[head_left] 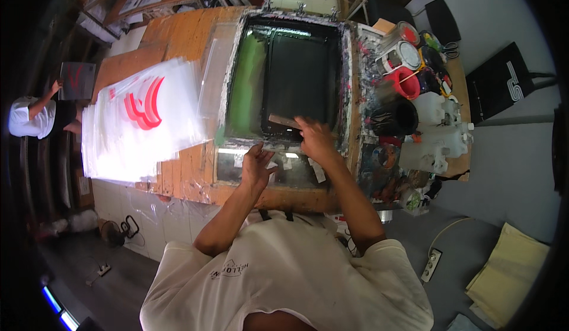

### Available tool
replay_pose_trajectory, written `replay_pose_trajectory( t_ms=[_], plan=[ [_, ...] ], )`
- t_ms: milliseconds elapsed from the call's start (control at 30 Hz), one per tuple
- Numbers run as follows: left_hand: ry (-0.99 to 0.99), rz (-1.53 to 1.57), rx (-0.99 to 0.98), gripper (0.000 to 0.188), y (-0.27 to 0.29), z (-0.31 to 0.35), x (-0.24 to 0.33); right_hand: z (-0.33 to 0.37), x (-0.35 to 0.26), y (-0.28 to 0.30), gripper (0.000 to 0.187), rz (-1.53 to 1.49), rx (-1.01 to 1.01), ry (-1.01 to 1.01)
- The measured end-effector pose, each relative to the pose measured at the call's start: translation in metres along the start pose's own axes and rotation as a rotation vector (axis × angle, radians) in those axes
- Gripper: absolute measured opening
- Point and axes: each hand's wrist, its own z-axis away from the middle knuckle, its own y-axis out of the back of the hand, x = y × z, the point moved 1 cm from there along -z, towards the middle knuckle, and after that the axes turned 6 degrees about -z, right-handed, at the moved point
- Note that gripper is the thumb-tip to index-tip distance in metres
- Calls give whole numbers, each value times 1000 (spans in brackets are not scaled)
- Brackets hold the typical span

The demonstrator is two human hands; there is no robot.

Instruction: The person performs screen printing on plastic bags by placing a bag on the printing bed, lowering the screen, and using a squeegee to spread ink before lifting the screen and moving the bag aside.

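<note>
A screen-printing frame [229, 103] lies in front of me, dark across the middle with a green strip along its left side. Over its near end, my right hand [316, 138] grips one end of a brown wooden-edged squeegee [283, 120]. The squeegee points left, across the dark mesh. My left hand [258, 166] is by the frame's near edge, with fingers loosely bent and apart and nothing visible in it. Below it is a glassy panel [231, 177] with small pale pieces of tape. Left of the frame, clear plastic sheets [106, 135] are piled, the top one printed in red.
At the right stand paint cans [408, 53], a red cup [406, 82], a black container [396, 116] and translucent jugs [435, 144]. Scissors [451, 49] lie beyond them. Another person [37, 117] is at the far left, touching a dark panel [77, 81]. A power strip [431, 265] is on the floor.
</note>
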Motion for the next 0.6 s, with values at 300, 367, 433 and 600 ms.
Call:
replay_pose_trajectory(
  t_ms=[300,367,433,600],
  plan=[
    [-22,-13,121,41,20,-13,-24,-6,4,-38,39,300,259,161],
    [-25,-15,134,38,21,-11,-24,-41,12,-28,38,316,279,173],
    [-14,-5,148,39,18,-8,-22,-83,21,-14,36,313,319,182],
    [-51,-49,192,25,14,-2,-20,-206,60,21,52,325,304,75]
  ],
)
